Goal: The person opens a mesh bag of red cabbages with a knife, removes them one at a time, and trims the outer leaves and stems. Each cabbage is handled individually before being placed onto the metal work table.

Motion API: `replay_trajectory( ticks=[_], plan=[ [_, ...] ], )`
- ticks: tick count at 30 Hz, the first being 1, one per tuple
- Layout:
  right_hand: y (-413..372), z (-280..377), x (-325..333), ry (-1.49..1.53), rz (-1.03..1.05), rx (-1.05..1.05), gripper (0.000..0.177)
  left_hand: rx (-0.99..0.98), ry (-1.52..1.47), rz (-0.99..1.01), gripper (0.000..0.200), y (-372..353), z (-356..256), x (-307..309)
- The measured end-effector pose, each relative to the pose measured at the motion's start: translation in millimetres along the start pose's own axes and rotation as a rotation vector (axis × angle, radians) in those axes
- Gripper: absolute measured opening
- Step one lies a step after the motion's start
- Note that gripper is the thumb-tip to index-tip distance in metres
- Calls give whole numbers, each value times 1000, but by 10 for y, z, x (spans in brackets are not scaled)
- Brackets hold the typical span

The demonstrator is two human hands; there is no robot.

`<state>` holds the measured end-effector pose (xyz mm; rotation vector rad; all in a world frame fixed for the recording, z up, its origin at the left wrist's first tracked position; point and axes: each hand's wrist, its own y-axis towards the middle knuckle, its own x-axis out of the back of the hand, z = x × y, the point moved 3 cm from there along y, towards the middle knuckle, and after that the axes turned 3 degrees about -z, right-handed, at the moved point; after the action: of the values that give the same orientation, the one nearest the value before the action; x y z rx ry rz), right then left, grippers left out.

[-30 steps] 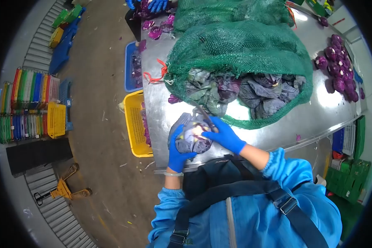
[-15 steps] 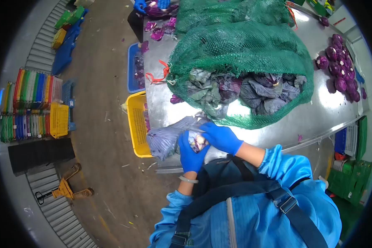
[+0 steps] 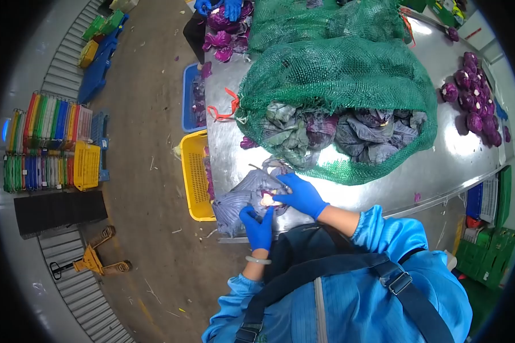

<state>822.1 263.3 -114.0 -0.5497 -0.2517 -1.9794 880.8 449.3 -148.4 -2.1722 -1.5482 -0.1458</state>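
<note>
On the near left part of the metal table lies a red cabbage (image 3: 243,197) with large, loose outer leaves and its pale cut stem facing up. My left hand (image 3: 257,228), in a blue glove, touches its near side with thumb and fingers apart. From the right, my right hand (image 3: 303,196), also gloved in blue, has its fingers on the leaves and its thumb by the stem; the fingers are wrapped round the cabbage's edge. Just beyond is a green mesh sack (image 3: 349,74), its opening showing several dark cabbages (image 3: 366,134).
A yellow crate (image 3: 191,177) and a blue crate (image 3: 190,123) holding leaves stand along the table's left edge. Trimmed purple cabbages (image 3: 474,103) are heaped at the far right. At the top, a co-worker's gloved hands (image 3: 232,10) are over purple leaves.
My left hand has drawn back toward me from the cabbage and its fingers have spread. The stem now shows more plainly between my hands. The whole view has shifted slightly.
</note>
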Motion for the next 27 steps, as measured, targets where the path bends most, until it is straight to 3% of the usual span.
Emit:
replay_trajectory(
  ticks=[2, 3, 4, 6, 9, 13, 16, 18, 21, 23, 25, 27],
  plan=[
    [39, -91, 77, 11, 34, 28, 58, -221, 174, 84, 78, -5, -406, 33],
    [60, -75, 135, -5, 60, 8, 56, -367, 243, 205, 90, 96, -478, -3],
    [85, -42, 198, -25, 86, -9, 55, -342, 262, 277, 93, 172, -483, -36],
    [116, 105, 388, -142, -94, 45, 40, -296, 286, 412, 98, 272, -479, -142],
    [12, 263, 433, -287, -186, 248, 27, -227, 273, 284, 98, 245, -431, -188],
    [-64, 132, 137, -239, -10, 117, 32, -227, 269, 194, 98, 171, -422, -231],
    [98, -14, 51, -255, -17, 130, 34, -202, 269, 164, 98, 105, -508, -290],
    [307, -266, 73, -244, -86, -126, 30, -247, 287, 178, 98, 11, -531, -322],
    [398, -267, 133, -206, -13, 42, 30, -441, 250, 159, 98, -69, -358, -298],
    [315, -25, 223, -275, 97, 119, 32, -397, 128, 286, 98, -76, -264, -88],
    [498, -302, 191, -363, 10, 75, 31, -452, 148, 395, 94, -124, -226, 101],
    [652, -443, 198, -414, -54, -70, 36, -314, 89, 360, 91, -201, -178, 178]
  ],
)
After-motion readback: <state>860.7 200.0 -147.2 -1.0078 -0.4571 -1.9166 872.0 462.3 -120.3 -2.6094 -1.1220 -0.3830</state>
